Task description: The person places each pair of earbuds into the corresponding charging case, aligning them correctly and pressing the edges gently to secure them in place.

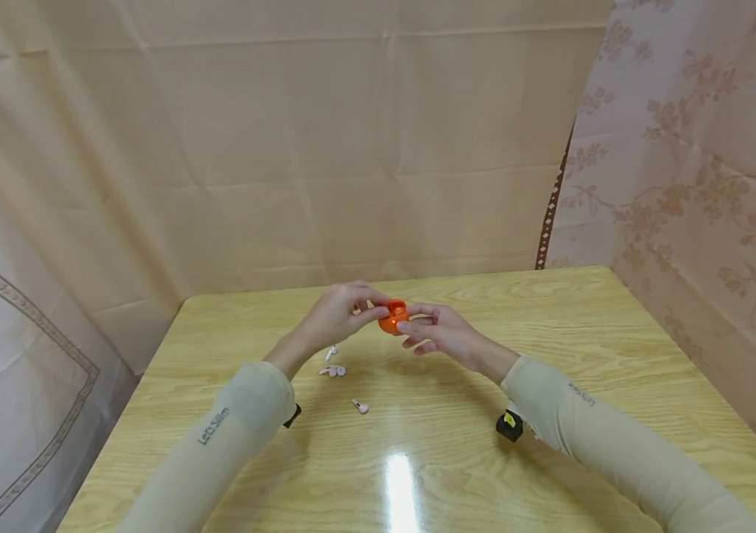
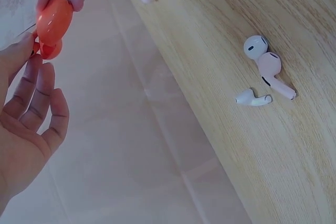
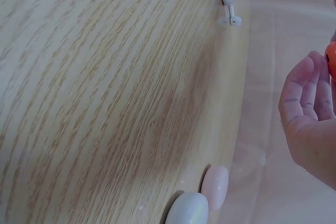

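An open orange earbud case (image 1: 391,323) is held above the table between both hands, its lid raised. My right hand (image 1: 447,337) grips the case from the right, thumb in front and fingers behind. My left hand (image 1: 340,311) pinches a small orange earbud (image 2: 35,49) at the case's edge; fingertips cover most of it. In the left wrist view the case's rounded orange body (image 2: 54,20) shows between the two hands. Only a sliver of orange (image 3: 331,59) appears beside the right hand (image 3: 315,103) in the right wrist view.
Loose earbuds lie on the wooden table (image 1: 417,414): a white one (image 1: 332,352), a pink and white cluster (image 1: 332,371) and a pink one (image 1: 360,406). A white case (image 3: 188,211) and a pink case (image 3: 214,187) stand near the table's edge. Curtains (image 1: 351,148) hang behind.
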A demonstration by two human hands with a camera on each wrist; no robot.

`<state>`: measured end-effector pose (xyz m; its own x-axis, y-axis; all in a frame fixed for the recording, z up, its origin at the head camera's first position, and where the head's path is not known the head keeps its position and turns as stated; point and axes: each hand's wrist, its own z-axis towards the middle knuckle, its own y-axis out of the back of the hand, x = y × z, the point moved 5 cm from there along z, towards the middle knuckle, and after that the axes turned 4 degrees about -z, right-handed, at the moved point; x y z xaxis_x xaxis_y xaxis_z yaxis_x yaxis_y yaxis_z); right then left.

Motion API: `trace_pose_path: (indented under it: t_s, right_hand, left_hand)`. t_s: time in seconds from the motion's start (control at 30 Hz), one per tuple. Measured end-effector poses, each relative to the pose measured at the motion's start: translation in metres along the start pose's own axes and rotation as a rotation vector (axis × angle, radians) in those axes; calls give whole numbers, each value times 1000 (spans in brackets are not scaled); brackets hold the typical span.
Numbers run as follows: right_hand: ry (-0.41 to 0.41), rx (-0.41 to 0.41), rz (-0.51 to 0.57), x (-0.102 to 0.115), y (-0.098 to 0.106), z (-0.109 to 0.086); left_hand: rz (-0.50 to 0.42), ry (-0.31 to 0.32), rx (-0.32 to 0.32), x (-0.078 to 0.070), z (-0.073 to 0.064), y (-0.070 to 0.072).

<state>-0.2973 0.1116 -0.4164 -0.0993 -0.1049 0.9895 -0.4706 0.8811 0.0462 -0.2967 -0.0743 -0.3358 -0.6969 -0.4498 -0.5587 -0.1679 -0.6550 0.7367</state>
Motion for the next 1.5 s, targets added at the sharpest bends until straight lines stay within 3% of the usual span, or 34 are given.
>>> trace_pose_path:
  t_s: [0.73, 1.2, 1.5]
  right_hand:
    - [9, -12, 20, -3, 0, 1]
    - [2, -24, 6, -2, -1, 1]
    - [5, -16, -3, -1, -2, 1]
  left_hand:
    - [-37, 61, -11, 6, 0, -7]
    - [-17, 37, -66, 8, -2, -7]
    - [-7, 22, -66, 3, -4, -4]
